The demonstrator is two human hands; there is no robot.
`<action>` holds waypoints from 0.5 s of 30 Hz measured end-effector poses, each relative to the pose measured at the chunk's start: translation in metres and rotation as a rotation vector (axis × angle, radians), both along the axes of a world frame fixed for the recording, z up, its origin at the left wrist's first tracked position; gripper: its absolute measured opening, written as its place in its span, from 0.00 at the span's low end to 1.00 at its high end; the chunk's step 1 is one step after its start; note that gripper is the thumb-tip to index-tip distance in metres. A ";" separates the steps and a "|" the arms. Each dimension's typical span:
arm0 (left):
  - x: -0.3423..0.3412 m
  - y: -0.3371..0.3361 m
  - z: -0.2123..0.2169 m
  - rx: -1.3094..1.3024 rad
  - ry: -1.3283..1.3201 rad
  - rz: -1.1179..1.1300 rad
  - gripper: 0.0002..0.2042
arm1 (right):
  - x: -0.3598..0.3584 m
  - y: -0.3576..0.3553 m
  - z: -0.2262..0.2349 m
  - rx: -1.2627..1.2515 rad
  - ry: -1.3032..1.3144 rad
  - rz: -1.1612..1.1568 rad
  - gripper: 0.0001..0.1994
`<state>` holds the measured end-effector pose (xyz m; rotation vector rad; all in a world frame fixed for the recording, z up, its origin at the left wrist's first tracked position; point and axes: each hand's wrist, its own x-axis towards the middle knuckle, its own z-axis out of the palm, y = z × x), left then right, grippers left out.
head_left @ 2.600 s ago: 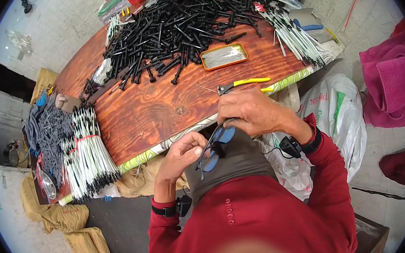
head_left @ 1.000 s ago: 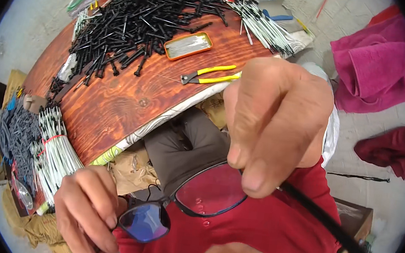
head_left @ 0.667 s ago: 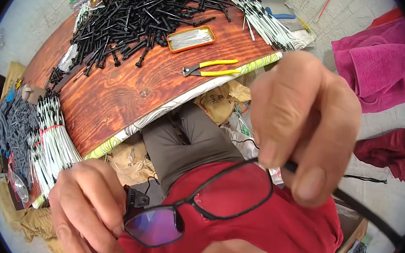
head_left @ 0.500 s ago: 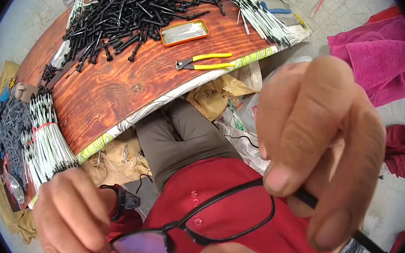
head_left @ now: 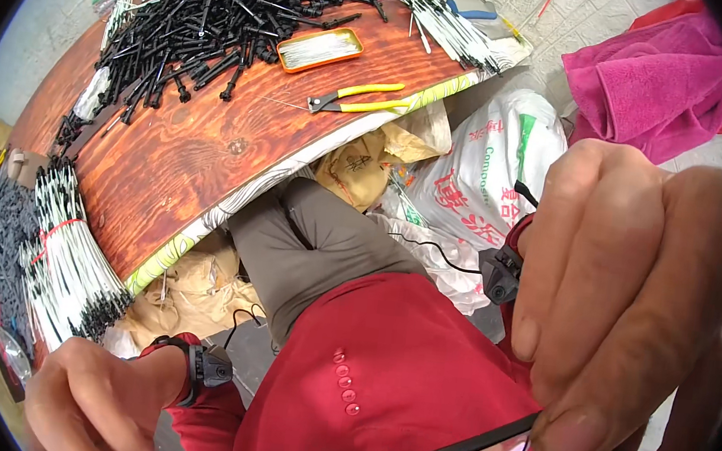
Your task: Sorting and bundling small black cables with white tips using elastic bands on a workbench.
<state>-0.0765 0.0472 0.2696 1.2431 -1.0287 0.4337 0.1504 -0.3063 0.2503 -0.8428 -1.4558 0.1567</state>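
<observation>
A reddish-brown wooden tabletop (head_left: 183,178) with dark grain and a knot fills the upper left, its far outline looking curved through the fisheye view. A green-and-white patterned covering (head_left: 246,197) runs along its near edge. Pale floor (head_left: 529,11) with faint lines shows beyond the right corner, and more light ground lies past the far left side. Below the near edge are crumpled tan wrapping (head_left: 193,296) and, toward the right corner, a brown sack (head_left: 356,173) and a white plastic sack (head_left: 470,171). A magenta towel (head_left: 652,88) hangs well apart from the right corner. Light is bright and fairly even, glossing the wood softly.
</observation>
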 end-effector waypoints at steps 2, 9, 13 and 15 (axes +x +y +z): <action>-0.022 0.004 0.007 -0.018 0.247 0.072 0.13 | -0.016 0.012 0.027 -0.003 -0.012 -0.075 0.05; -0.014 0.028 -0.001 0.080 -0.014 -0.039 0.11 | -0.110 0.104 -0.020 0.091 -0.043 -0.166 0.04; -0.023 0.035 0.005 -0.012 0.053 0.005 0.09 | -0.082 0.150 -0.022 0.028 -0.008 -0.259 0.04; -0.030 0.035 0.006 -0.106 0.124 0.030 0.09 | -0.072 0.137 -0.019 -0.031 0.025 -0.287 0.04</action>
